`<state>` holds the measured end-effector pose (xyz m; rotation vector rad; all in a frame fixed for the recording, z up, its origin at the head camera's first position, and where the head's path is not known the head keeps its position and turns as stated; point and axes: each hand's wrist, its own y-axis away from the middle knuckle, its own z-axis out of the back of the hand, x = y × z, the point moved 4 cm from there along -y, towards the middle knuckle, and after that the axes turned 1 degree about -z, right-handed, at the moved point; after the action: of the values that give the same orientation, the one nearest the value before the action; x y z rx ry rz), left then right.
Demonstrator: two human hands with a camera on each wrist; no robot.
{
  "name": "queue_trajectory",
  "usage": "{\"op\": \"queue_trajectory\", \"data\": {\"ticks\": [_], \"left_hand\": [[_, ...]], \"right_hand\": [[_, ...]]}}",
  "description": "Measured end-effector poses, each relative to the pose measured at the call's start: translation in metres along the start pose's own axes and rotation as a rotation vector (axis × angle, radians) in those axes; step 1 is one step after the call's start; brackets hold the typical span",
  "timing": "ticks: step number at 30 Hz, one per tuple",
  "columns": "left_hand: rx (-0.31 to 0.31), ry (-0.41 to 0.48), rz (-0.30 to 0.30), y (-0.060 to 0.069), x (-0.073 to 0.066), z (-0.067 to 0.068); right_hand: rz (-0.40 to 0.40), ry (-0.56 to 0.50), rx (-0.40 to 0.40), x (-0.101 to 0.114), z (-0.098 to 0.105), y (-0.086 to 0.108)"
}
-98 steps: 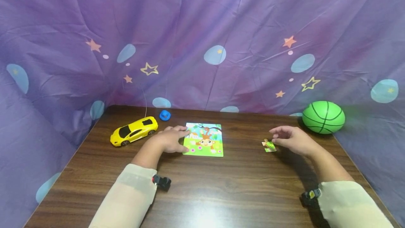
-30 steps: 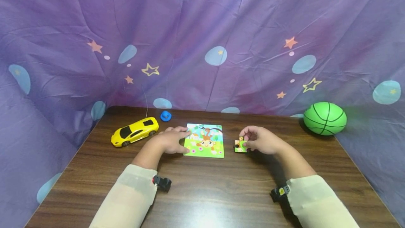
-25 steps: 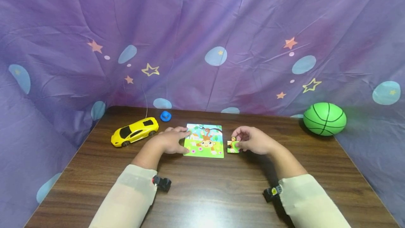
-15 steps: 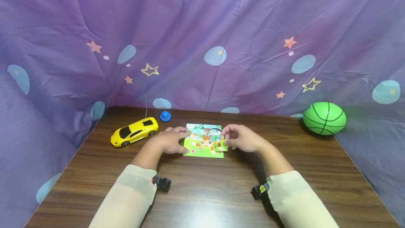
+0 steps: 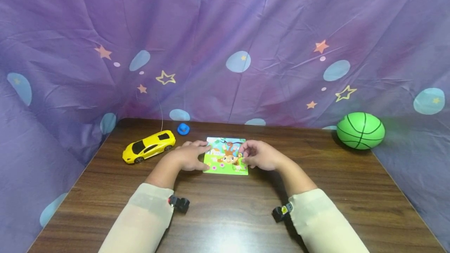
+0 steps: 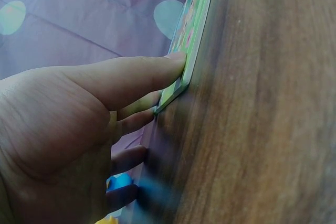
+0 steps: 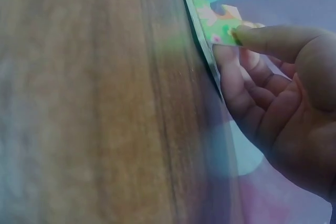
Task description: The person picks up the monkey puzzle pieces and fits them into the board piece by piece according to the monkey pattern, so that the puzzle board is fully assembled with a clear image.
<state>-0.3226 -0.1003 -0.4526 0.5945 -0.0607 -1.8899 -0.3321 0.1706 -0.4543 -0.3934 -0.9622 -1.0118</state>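
Note:
A square jigsaw puzzle (image 5: 219,170) with a hanging monkey picture lies flat on the table. My left hand (image 5: 188,156) rests at its left edge, fingers spread; in the left wrist view the thumb (image 6: 157,70) lies on the puzzle's corner. With thumb and fingers, my right hand (image 5: 263,157) pinches a green puzzle piece (image 7: 219,30) over the lower right part of the puzzle. The piece stands tilted against the board in the right wrist view. Whether its far edge touches the board is hard to tell.
To the left on the brown wooden table (image 5: 211,214) stands a yellow toy car (image 5: 149,146). Behind it sits a small blue rubber duck (image 5: 183,129). A green ball (image 5: 361,130) lies at the back right. Purple patterned cloth (image 5: 197,50) hangs behind the table.
My right hand took up the puzzle piece from the table on the right and has carried it left, onto the puzzle's right side. The left hand has stayed in place.

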Motion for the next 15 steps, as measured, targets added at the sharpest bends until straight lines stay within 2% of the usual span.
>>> {"op": "queue_trajectory", "data": {"ticks": [5, 11, 15], "left_hand": [[-0.001, 0.011, 0.007, 0.0003, 0.0000, 0.0003], [-0.001, 0.018, 0.006, 0.0014, -0.0015, 0.0019], [0.001, 0.020, 0.008, 0.0019, -0.0020, 0.0026]], "right_hand": [[0.010, 0.040, -0.009, 0.0022, -0.0019, 0.0014], [0.004, 0.097, -0.057, 0.0037, -0.0005, -0.0006], [0.001, 0.094, -0.070, 0.0050, -0.0005, -0.0028]]}}
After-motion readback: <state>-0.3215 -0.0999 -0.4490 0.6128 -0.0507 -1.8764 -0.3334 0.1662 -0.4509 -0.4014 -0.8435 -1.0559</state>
